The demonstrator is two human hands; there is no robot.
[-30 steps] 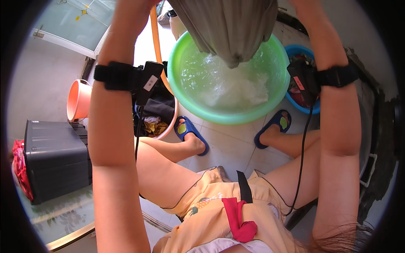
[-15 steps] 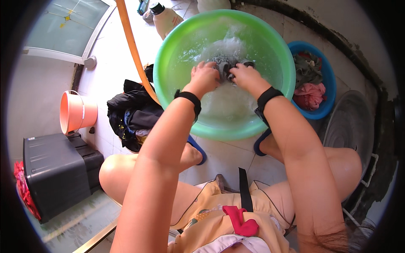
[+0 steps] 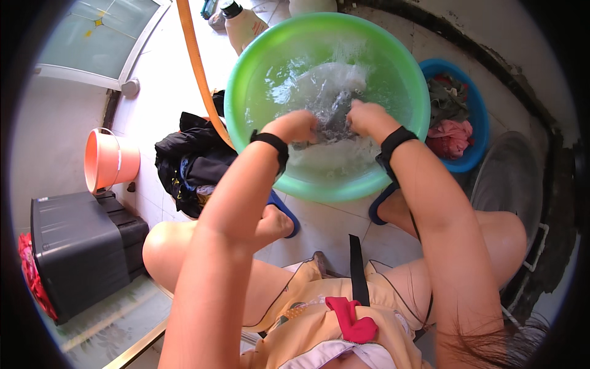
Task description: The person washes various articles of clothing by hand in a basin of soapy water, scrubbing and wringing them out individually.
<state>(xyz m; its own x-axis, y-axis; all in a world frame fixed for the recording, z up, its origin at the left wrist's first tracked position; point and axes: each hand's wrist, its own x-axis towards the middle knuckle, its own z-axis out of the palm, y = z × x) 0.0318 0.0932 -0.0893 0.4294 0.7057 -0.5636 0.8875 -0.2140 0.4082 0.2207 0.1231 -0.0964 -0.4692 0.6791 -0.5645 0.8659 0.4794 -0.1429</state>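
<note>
A large light-green basin (image 3: 332, 189) of soapy water stands on the tiles before me. A grey piece of cloth (image 3: 337, 118) lies in it, partly under the splashing water. My left hand (image 3: 301, 125) is closed at the near left side of this cloth, its fingertips partly in the water. Across from it, my right hand (image 3: 366, 118) is closed with fingers pinched at the cloth's right side. Foam and bubbles blur the cloth's outline, so its kind of garment cannot be made out.
Right of the basin is a blue tub (image 3: 478, 129) with grey-green and pink clothes. Dark clothes (image 3: 200, 166) lie piled at its left beside an orange hose (image 3: 198, 64). Farther left stand a pink bucket (image 3: 114, 161) and a dark storage box (image 3: 80, 246). A bottle (image 3: 241, 27) stands behind.
Both hands have moved apart and a little nearer to me. The grey cloth has gone from bunched above the water to spread and mostly wet under splashes.
</note>
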